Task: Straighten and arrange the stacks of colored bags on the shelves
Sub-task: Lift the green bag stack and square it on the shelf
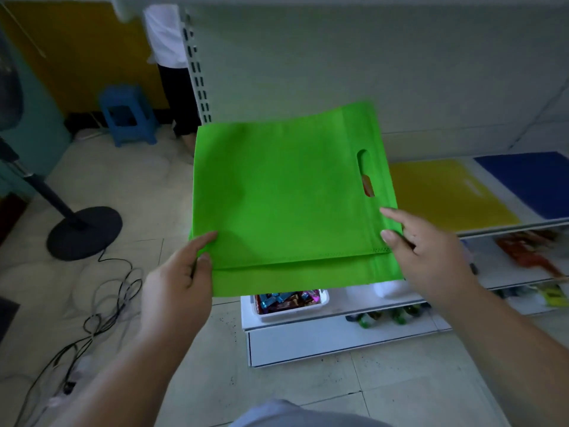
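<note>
Over the shelf end, head view: a stack of green bags [286, 192] is held flat between both hands, above the left end of the top shelf [508, 228] and partly out past it over the floor. Left hand [181, 278] pinches the near-left corner of the stack, thumb on top, fingers curled under the edge. Right hand [431, 251] is at the near-right edge, index finger stretched out along the top bag, thumb pressed on the top face; the other fingers are hidden under the stack, so how tightly it holds is unclear, but thumb and fingers bracket the edge. Handle cut-out [365, 172] of the top bag faces right. Top bag sits shifted back from the lower ones, whose near edge sticks out toward the camera.

On the shelf to the right lie yellow bags [446, 192], flat, and beyond them blue bags [532, 183], also flat, just beside each other. Below, a white tray of wrapped sweets [289, 300] on a lower shelf. Off left: blue stool [127, 115], fan base [84, 232] with cables [101, 306] on the tiled floor. Another person's legs [180, 97] stand behind the shelf upright.
</note>
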A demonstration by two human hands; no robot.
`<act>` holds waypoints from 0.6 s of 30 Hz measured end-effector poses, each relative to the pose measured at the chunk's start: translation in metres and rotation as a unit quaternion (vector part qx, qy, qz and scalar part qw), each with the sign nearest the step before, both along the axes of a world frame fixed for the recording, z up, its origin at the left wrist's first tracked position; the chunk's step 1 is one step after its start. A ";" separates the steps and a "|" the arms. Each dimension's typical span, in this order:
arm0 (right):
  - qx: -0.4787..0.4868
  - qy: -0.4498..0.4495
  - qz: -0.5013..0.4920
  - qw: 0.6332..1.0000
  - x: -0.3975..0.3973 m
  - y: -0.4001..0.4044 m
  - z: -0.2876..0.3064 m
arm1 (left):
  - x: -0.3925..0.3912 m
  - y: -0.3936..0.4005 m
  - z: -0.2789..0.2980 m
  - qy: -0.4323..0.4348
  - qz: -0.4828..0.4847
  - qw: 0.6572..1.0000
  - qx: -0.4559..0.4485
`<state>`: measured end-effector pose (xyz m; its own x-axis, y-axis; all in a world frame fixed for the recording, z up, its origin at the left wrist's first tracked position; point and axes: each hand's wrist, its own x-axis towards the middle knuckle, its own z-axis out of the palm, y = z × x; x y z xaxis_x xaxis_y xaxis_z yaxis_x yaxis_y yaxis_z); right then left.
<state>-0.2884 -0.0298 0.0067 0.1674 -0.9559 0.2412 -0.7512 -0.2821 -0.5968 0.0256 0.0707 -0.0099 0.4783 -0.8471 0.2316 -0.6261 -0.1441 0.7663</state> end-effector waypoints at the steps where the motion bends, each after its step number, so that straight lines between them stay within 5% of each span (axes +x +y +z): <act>1: -0.006 0.003 -0.011 1.000 -0.019 0.002 0.002 | -0.017 -0.004 0.002 -0.013 -0.009 1.000 -0.010; 5: -0.071 0.008 -0.060 0.996 -0.114 0.013 0.006 | -0.102 -0.025 0.016 -0.084 -0.065 0.993 -0.051; 18: -0.084 0.009 -0.252 0.964 -0.449 0.016 0.009 | -0.430 -0.146 0.018 -0.064 -0.254 0.963 -0.065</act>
<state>-0.7370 -0.0142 0.0157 -0.3030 -0.8642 0.4016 -0.8279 0.0299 -0.5601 -0.4046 -0.0753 0.0080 -0.0287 -0.9239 0.3815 -0.6804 0.2977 0.6697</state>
